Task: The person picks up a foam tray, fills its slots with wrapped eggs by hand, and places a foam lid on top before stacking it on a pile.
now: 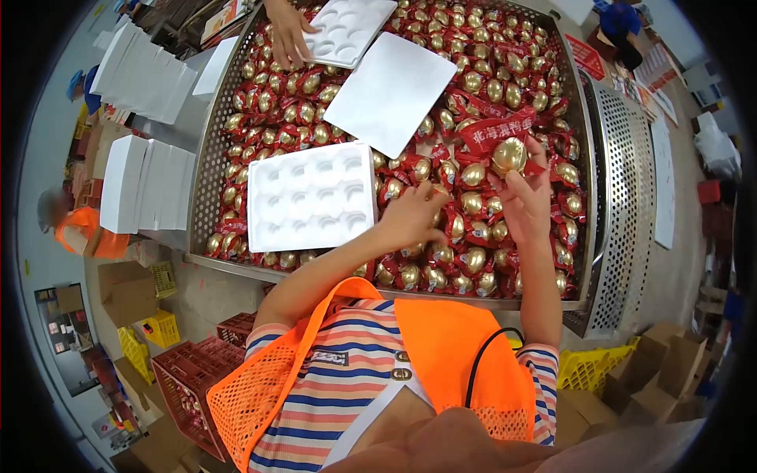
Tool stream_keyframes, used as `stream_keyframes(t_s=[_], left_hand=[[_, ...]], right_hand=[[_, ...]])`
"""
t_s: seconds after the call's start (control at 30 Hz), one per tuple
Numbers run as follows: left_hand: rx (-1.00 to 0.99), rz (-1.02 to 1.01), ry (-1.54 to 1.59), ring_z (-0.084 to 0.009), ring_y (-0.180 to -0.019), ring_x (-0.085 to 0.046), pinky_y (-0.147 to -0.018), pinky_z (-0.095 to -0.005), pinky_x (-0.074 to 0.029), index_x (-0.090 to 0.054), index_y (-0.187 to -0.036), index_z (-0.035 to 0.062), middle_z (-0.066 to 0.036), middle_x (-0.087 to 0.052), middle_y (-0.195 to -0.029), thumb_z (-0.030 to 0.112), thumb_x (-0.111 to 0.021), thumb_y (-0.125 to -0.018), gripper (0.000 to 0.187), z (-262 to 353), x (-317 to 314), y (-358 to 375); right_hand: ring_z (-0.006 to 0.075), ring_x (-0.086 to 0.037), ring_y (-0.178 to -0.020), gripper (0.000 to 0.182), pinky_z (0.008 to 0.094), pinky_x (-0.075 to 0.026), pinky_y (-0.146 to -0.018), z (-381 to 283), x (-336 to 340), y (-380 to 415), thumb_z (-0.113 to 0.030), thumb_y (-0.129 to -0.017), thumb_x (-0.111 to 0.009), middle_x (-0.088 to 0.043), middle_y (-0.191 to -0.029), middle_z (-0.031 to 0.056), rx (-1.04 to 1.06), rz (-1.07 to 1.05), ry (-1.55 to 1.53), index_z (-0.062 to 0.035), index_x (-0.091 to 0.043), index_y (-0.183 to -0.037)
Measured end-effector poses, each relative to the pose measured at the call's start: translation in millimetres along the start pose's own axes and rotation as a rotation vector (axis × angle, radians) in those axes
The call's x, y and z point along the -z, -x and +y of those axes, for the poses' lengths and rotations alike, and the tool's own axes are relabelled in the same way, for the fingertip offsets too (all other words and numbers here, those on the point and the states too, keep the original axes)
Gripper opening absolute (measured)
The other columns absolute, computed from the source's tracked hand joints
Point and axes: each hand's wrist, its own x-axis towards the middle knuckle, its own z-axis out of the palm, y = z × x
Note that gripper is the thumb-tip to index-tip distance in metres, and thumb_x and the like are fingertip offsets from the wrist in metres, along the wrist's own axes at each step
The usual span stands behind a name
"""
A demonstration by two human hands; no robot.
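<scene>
My right hand point(527, 193) is closed on a gold-and-red wrapped egg point(509, 156), lifted above the others, its red flap with white Chinese characters spread out beyond it. My left hand point(412, 216) reaches low over the wrapped eggs point(475, 260), thumb and fingers apart, its fingertips at the eggs. Just left of that hand, a white foam tray point(311, 197) with several round hollows rests on the eggs; the hollows hold nothing. Past it lies a flat white foam sheet point(392, 93).
A perforated metal bin point(206, 169) holds the eggs. Another person's hand point(289, 35) is at a second foam tray point(347, 27) at the far side. Stacks of white foam trays point(146, 185) stand left. Crates point(185, 378) and cardboard boxes point(658, 366) sit on the floor.
</scene>
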Motion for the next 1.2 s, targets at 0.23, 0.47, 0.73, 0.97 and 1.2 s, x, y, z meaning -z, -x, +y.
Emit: stream_keyframes(t_s=[0.23, 0.47, 0.73, 0.97, 1.2], left_hand=[[0.019, 0.062, 0.075, -0.0369, -0.099, -0.051, -0.088, -0.0472, -0.044, -0.055, -0.125, 0.0172, -0.011, -0.052, -0.110, 0.020, -0.085, -0.065, 0.067, -29, -15, -6], [0.129, 0.044, 1.023, -0.0153, -0.096, -0.061, -0.083, -0.0320, -0.051, -0.062, -0.124, 0.0043, -0.008, -0.065, -0.114, 0.015, -0.068, -0.088, 0.038, -66, 33, 7], [0.094, 0.138, 2.136, -0.0303, -0.114, -0.060, -0.088, -0.0417, -0.056, -0.041, -0.140, 0.0036, -0.017, -0.054, -0.132, 0.046, -0.044, -0.102, 0.057, -88, 72, 80], [0.235, 0.698, 1.626, -0.0189, -0.096, -0.065, -0.077, -0.0333, -0.054, -0.053, -0.127, 0.0038, -0.009, -0.064, -0.118, 0.025, -0.058, -0.098, 0.036, -165, 102, 146], [0.285, 0.870, 1.902, -0.0181, -0.090, -0.061, -0.076, -0.0320, -0.051, -0.059, -0.122, 0.0076, -0.005, -0.065, -0.105, 0.028, -0.061, -0.097, 0.032, -211, 86, 170]], right_hand=[[0.0186, -0.060, -0.084, 0.053, 0.0289, -0.047, -0.067, 17, 26, -3, -0.046, -0.103, -0.042, -0.065, -0.115, 0.0161, -0.424, 0.024, -0.481, -0.0030, -0.053, -0.133], [0.0215, -0.063, -0.092, 0.040, 0.0299, -0.052, -0.073, 24, 26, -6, -0.026, -0.098, -0.059, -0.065, -0.110, 0.0073, -0.296, 0.136, -0.402, -0.0048, -0.054, -0.131], [0.0179, -0.064, -0.096, 0.051, 0.0285, -0.053, -0.077, 36, -3, -11, -0.017, -0.089, -0.063, -0.061, -0.118, 0.0074, -0.442, -0.069, 0.108, -0.0074, -0.047, -0.137], [0.0178, -0.063, -0.102, 0.050, 0.0298, -0.055, -0.081, 80, -84, -42, -0.013, -0.082, -0.074, -0.062, -0.117, 0.0134, -0.147, -0.397, 0.864, -0.0024, -0.055, -0.127], [0.0447, -0.065, -0.076, 0.039, 0.0512, -0.054, -0.069, 131, -131, -70, -0.031, -0.088, -0.065, -0.062, -0.093, 0.0281, 0.104, -0.732, 1.614, 0.0033, -0.059, -0.105]])
